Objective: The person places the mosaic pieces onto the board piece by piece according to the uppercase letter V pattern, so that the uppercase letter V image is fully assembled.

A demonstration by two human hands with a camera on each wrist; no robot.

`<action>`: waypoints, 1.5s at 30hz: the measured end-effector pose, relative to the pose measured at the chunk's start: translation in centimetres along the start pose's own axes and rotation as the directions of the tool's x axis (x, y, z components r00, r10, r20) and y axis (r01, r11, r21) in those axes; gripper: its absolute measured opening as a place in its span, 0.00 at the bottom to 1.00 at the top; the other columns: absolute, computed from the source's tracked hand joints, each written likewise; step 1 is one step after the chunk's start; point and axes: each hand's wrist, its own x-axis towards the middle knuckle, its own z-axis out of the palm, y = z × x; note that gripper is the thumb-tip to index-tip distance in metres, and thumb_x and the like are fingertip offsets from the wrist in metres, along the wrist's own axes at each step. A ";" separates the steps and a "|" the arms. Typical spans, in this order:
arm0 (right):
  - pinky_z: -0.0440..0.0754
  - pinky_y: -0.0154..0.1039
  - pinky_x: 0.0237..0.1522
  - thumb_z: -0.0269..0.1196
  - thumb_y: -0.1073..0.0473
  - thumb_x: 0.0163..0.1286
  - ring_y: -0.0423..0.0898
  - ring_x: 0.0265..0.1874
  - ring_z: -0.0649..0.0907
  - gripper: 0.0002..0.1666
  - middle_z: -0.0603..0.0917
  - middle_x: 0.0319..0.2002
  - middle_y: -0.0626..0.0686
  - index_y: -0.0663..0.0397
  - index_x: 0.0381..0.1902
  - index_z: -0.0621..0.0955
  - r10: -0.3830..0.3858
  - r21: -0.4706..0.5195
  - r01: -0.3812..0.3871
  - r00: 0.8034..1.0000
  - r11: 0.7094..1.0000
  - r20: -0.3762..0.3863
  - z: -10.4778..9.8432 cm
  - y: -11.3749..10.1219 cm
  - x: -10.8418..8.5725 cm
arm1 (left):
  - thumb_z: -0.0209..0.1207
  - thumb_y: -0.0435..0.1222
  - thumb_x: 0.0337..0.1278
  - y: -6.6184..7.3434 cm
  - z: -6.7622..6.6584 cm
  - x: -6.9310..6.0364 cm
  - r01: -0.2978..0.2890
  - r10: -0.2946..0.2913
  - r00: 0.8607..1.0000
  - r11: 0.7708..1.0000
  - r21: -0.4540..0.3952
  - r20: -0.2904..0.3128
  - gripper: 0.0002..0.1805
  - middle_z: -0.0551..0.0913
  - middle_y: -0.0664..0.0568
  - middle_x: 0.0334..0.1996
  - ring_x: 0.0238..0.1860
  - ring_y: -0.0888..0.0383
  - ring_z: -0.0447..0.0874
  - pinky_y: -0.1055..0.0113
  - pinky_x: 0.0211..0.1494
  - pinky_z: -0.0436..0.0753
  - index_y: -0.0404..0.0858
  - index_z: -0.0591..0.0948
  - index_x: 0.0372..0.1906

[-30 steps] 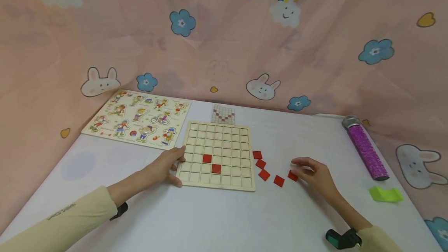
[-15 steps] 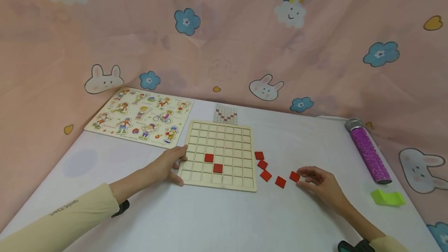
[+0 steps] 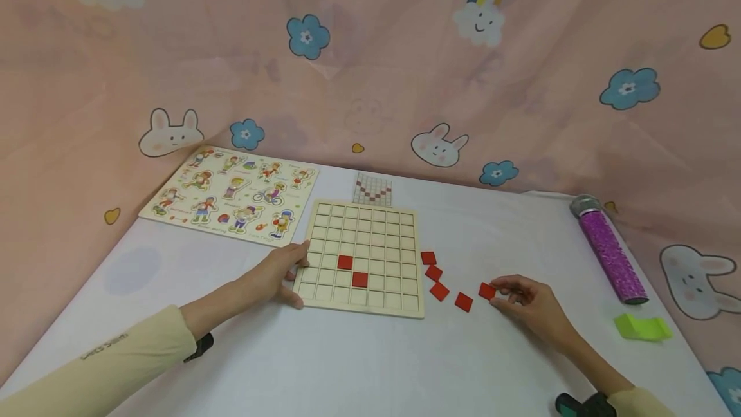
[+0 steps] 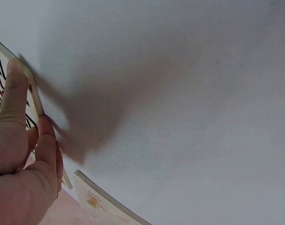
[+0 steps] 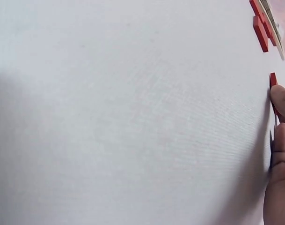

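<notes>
Early stage, est.: board (image 3: pixel 373 237) on surface (image 3: pixel 359 365) w/ 2 of 7 visible red tiles (image 3: pixel 345 262) seated, 5 loose to its R. R hand (image 3: pixel 535 314): fingers pinching outermost tile (image 3: pixel 485 290). L hand (image 3: pixel 272 278): fingers gripping board's L edge.

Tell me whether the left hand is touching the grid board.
Touching: the left wrist view shows a finger of the left hand meeting the edge of the grid board.

The left arm (image 3: pixel 214 304) reaches forward, the left hand (image 3: pixel 272 273) having its thumb (image 3: pixel 292 300) well apart from the fingers (image 3: pixel 297 252); the right arm (image 3: pixel 593 356) slants inward, the right hand (image 3: pixel 530 307) bent in a pinch.
</notes>
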 end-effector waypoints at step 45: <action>0.75 0.26 0.49 0.69 0.50 0.61 0.43 0.50 0.82 0.31 0.82 0.52 0.59 0.63 0.57 0.78 0.209 0.181 -0.222 0.974 0.958 0.090 1.9 -2.4 5.2 | 0.78 0.32 0.22 0.1 0.1 0.0 -0.029 0.031 0.999 0.998 0.063 -0.022 0.62 0.75 0.46 0.49 0.36 0.58 0.70 0.69 0.40 0.76 0.22 0.55 0.69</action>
